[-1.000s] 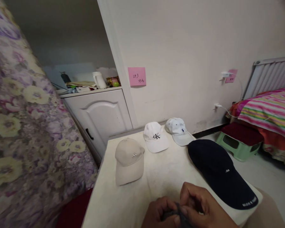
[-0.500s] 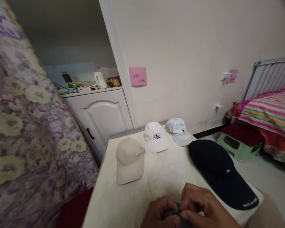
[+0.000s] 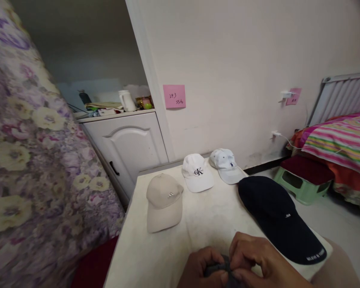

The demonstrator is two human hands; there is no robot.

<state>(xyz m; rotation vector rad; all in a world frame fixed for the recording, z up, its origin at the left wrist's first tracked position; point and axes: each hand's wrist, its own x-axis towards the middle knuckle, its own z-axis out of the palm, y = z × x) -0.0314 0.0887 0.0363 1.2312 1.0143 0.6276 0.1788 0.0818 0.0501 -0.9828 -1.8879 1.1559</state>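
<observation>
At the near edge of the table, my left hand point(image 3: 199, 267) is closed on a piece of dark grey cloth point(image 3: 226, 264), thumb and fingers pinching it. My right hand point(image 3: 259, 260) pinches the same cloth from the other side, its fingertips close to the left ones. Most of the cloth is hidden by the hands and the lower picture edge, so its kind does not show. A navy cap point(image 3: 276, 218) lies to the right, closest to my right hand. A beige cap point(image 3: 164, 202) sits on the left, with a white cap point(image 3: 197, 173) and a pale blue cap point(image 3: 225, 165) behind.
The caps rest on a cream-covered table point(image 3: 132, 248) against the wall. A floral curtain point(image 3: 48, 160) hangs on the left beside a white cabinet point(image 3: 129, 148). To the right stand a green stool point(image 3: 303, 184) and a bed with a striped cover point(image 3: 345, 140).
My right fingertips have shifted slightly to the right, and a little more of the grey cloth shows between the hands. The caps have not moved.
</observation>
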